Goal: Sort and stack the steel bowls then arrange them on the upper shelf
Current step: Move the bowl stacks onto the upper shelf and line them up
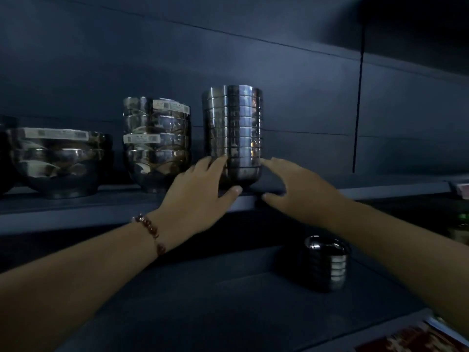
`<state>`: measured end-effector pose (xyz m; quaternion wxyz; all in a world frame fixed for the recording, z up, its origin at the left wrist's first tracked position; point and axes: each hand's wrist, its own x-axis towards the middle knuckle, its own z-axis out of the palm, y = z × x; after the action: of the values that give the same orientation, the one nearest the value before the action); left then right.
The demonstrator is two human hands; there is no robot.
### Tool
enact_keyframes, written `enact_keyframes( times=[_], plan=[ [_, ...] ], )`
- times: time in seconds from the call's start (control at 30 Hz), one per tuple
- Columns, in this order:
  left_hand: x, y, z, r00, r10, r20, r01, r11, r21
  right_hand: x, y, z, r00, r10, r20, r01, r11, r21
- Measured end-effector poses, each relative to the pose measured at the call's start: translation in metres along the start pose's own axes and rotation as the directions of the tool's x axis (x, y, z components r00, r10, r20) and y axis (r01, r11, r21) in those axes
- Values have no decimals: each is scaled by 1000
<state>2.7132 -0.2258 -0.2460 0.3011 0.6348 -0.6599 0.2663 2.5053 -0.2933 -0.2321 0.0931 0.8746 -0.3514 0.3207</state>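
A tall stack of steel bowls (233, 134) stood on the upper shelf (101, 212), right of two shorter stacks. The left hand (200, 196) touched its base with fingers spread apart. The right hand (297, 189) hovered just right of it, fingers apart, holding nothing.

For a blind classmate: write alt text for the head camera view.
Two bare hands, left hand touching, right hand beside, flank a tall stack of steel bowls on the upper shelf. Two wider stacks stand left; a short stack sits on the shelf below.
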Motion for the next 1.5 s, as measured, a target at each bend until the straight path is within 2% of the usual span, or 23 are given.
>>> enact_keyframes(
  times=[0.07,0.1,0.2,0.27,0.43,0.63,0.77,0.9,1.0,1.1,1.2,1.3,1.33,1.4,1.5],
  plan=[
    [-26,10,1,988,156,10,-155,971,183,-26,1,4,999,-35,15,36,995,-91],
    [-38,16,3,980,191,49,-197,954,224,-39,3,6,999,-48,23,51,990,-134],
    [-70,34,17,954,242,180,-280,931,234,-81,13,18,998,-49,48,58,976,-211],
    [-90,48,33,933,277,230,-317,935,158,-109,24,32,995,3,104,21,974,-226],
    [-122,78,96,887,259,383,-278,960,-5,-174,63,67,944,194,267,-128,961,-244],
    [-120,108,175,810,234,538,-214,972,-100,-223,116,97,807,411,424,-310,906,-288],
    [-112,128,215,792,257,555,-213,966,-144,-224,151,110,749,489,447,-384,871,-308],
    [-95,143,253,785,280,553,-211,960,-186,-217,185,130,721,527,450,-431,849,-305],
    [-76,147,284,793,249,556,-130,961,-245,-206,211,148,706,543,455,-468,840,-277],
    [-60,145,317,804,185,565,50,926,-375,-190,234,162,708,566,421,-556,815,-161],
    [-44,141,352,810,98,578,230,854,-467,-177,257,176,744,557,369,-605,796,19],
    [-29,138,385,818,16,575,395,711,-582,-163,281,194,776,550,308,-611,776,154],
    [-23,137,395,820,4,573,442,633,-636,-159,289,201,757,574,314,-646,730,224],
    [-14,135,412,825,-3,565,487,510,-709,-151,301,214,682,648,340,-728,550,410],
    [-4,135,433,837,45,546,477,429,-767,-140,314,230,582,716,386,-722,238,649]
  ],
)
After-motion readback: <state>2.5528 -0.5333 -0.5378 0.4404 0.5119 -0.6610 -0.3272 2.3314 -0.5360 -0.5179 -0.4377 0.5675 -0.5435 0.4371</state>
